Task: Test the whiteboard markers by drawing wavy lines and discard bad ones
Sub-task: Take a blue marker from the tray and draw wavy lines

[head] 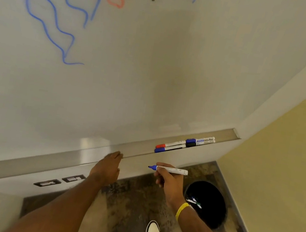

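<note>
A whiteboard point(156, 65) fills the upper view, with blue, red and grey wavy lines across its top. My right hand point(167, 183) is shut on an uncapped blue marker point(173, 170), tip pointing left, held below the marker tray point(72, 158). My left hand point(108, 166) rests against the tray's front edge, fingers together; whether it holds anything is hidden. Several capped markers point(185, 144), red, blue and black, lie at the tray's right end.
A black round bin point(207, 204) stands on the floor at lower right with discarded markers inside. A yellow wall point(292, 159) closes the right side. Wall sockets point(60, 180) sit under the tray. My shoes point(153, 230) are on patterned carpet.
</note>
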`<state>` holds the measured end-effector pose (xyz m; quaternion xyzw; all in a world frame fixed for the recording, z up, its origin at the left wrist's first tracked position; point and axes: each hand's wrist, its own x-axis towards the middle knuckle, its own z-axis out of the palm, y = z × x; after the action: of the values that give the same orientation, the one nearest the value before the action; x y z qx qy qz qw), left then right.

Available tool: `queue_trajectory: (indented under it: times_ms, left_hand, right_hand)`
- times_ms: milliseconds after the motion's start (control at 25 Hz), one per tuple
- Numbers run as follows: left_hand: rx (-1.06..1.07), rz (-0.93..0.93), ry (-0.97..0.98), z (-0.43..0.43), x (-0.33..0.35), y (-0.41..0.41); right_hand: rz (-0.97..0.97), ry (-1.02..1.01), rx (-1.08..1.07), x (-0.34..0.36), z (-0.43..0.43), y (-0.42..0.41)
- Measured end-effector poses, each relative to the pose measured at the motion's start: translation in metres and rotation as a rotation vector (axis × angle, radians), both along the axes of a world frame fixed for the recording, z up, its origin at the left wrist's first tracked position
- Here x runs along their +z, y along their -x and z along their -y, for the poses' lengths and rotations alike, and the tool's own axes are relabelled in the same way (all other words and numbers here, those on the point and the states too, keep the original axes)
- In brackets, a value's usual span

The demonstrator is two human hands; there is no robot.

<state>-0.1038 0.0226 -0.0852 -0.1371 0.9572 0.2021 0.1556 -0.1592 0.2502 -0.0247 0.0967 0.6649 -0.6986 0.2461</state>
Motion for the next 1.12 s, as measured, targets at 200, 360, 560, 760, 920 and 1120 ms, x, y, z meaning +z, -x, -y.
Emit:
queue_trajectory:
  times_ms: [200,360,560,760,920,1120]
  left_hand:
    - [0.129,-0.099,-0.018,0.005,-0.008,0.014]
    - [0.222,-0.076,-0.076,0.015,-0.005,0.025]
    - [0.161,-0.306,-0.292,0.002,0.025,0.022]
    - [0.167,-0.421,-0.378,-0.017,0.052,0.016]
    - [0.157,-0.461,-0.371,-0.017,0.064,0.007]
    - [0.136,-0.482,-0.367,-0.011,0.072,0.0]
  right_hand:
    - [0.02,-0.012,-0.004,-0.004,-0.006,0.011]
    - [0.013,-0.025,-0.006,-0.004,-0.005,0.022]
    - [0.007,-0.037,-0.017,0.003,0.006,0.035]
    - [0.009,-0.029,0.013,0.012,0.026,0.036]
    - [0.009,0.017,0.058,0.021,0.042,0.027]
    - [-0.01,0.0,0.09,0.026,0.058,0.016]
